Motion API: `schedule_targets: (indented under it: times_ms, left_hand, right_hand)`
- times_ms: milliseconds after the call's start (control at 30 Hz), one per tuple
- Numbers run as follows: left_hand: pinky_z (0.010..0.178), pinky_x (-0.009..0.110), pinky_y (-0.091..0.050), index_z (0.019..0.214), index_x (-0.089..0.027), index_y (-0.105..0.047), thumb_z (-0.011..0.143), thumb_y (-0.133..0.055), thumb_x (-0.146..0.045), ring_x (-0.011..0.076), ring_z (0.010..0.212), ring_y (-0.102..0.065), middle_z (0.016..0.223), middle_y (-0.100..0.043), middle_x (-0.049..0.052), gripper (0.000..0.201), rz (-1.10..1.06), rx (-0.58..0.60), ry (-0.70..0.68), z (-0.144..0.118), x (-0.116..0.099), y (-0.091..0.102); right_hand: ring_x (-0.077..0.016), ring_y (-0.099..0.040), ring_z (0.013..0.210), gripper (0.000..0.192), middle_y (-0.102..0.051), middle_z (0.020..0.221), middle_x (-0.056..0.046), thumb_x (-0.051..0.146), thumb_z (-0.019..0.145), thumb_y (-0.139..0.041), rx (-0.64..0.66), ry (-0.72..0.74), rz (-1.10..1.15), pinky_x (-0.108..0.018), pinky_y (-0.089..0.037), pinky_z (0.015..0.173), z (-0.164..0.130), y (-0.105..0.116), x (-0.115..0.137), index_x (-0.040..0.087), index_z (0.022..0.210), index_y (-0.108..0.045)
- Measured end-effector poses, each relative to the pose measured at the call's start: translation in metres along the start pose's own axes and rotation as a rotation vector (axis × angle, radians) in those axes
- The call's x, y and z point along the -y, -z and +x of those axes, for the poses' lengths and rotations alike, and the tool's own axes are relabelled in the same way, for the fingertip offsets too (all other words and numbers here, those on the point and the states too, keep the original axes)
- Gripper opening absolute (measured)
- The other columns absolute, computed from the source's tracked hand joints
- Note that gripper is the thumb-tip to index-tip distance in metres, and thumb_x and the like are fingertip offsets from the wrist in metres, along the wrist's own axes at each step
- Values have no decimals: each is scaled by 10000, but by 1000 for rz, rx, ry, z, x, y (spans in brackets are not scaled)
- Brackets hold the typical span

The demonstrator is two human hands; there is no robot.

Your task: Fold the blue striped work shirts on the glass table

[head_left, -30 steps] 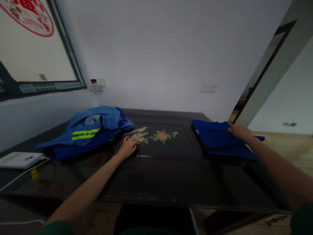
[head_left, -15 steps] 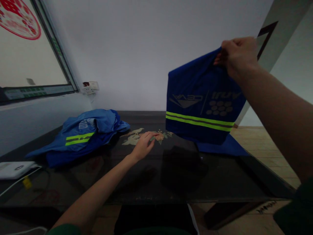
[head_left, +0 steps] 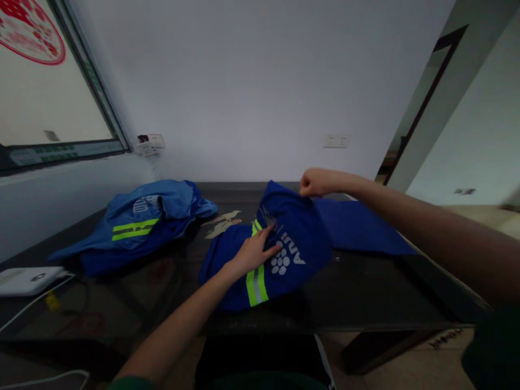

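Note:
A folded blue work garment (head_left: 309, 238) with white ANJI lettering and a yellow-green reflective band lies partly on the dark table. My right hand (head_left: 319, 182) is closed in a fist on its far right corner and holds that part up off the table. On the middle of the cloth, beside the printed circles, rests my left hand (head_left: 254, 252), fingers stretched and apart. Right of it, another flat blue cloth (head_left: 365, 227) lies on the table, partly behind my right forearm. The garment's lower half spreads toward the table's front edge.
A crumpled heap of blue garments (head_left: 138, 227) with a reflective band sits on the left. Near the left edge lies a white device (head_left: 28, 281) with a cable (head_left: 28, 306). The dark table (head_left: 365, 292) backs onto a wall with sockets (head_left: 336, 141).
My right hand has come down and left, lowering the raised garment onto the table and turning it. My left hand, earlier on the bare tabletop, is now on the cloth.

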State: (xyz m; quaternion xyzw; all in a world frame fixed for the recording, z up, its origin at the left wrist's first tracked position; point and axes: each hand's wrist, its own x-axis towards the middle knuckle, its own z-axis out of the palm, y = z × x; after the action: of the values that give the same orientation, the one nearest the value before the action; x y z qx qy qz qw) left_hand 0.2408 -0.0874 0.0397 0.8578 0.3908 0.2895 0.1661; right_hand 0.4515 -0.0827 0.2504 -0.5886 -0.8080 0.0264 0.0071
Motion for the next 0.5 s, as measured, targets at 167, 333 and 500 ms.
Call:
schedule_targets:
  times_ms: [167, 333, 500]
  left_hand:
    - [1073, 478, -327, 1447, -268, -331, 893, -504, -484, 283, 1349, -362, 1492, -358, 102, 620, 192, 107, -48, -14, 14, -34]
    - [906, 398, -448, 1205, -225, -592, 905, -530, -348, 240, 1087, -576, 1154, -634, 70, 330, 179, -9, 26, -8, 17, -31]
    - [784, 322, -456, 900, -218, -634, 913, -501, -206, 186, 926, -615, 962, -671, 22, 134, 181, -66, 1, -3, 21, -28]
  right_hand:
    - [-157, -588, 515, 217, -579, 502, -21, 194, 767, -567, 383, -154, -211, -268, -439, 530, -4, -86, -36, 162, 552, -574]
    - [-208, -648, 815, 267, -697, 907, -76, 423, 825, -553, 96, 22, 41, -287, -477, 690, -26, -111, -82, 198, 938, -644]
    - [-255, -635, 957, 459, -667, 1107, -86, 323, 716, -690, 66, 11, 76, -330, -480, 819, -45, -141, -110, 218, 1152, -593]
